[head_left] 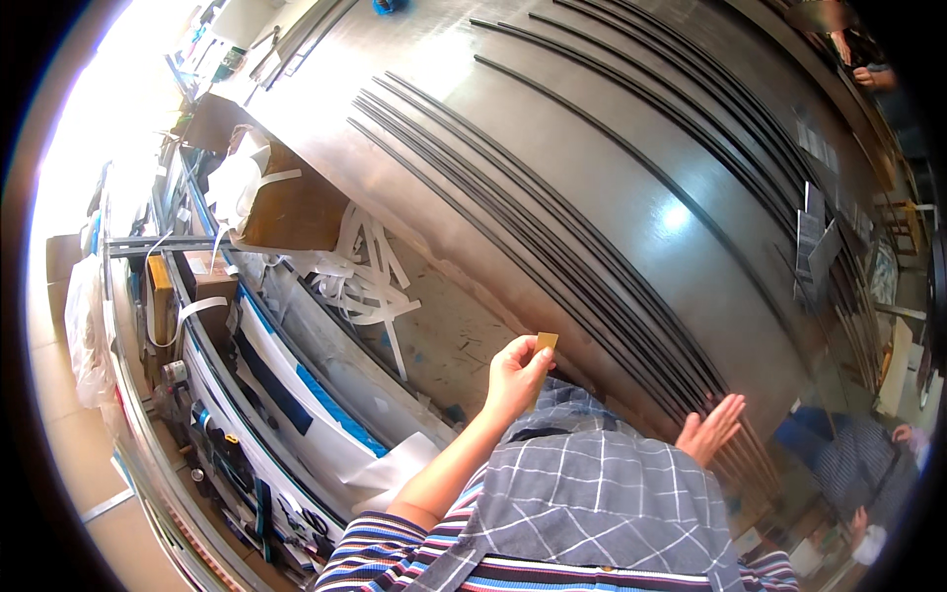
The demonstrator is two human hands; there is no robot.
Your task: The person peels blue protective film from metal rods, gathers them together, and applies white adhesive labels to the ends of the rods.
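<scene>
My left hand [520, 378] is closed around a small flat tan piece [546, 341], pinched near the thumb, just off the near edge of the metal table [434, 187]. What the piece is made of I cannot tell. Long thin dark strips [592, 264] lie side by side across the table and run down toward my right hand [711, 428]. That hand has its fingers stretched out and lies at the near ends of the strips. Whether it presses on them or only hovers cannot be made out. More dark strips [671, 91] lie farther across the table.
Left of me, a cardboard box [294, 202] stands among curled white strips [370, 286]. Below it is a rack of long profiles [296, 380], with scissors [314, 523] nearby. Labelled pieces [814, 237] lie at the table's right. Other people's hands [868, 76] show at the right.
</scene>
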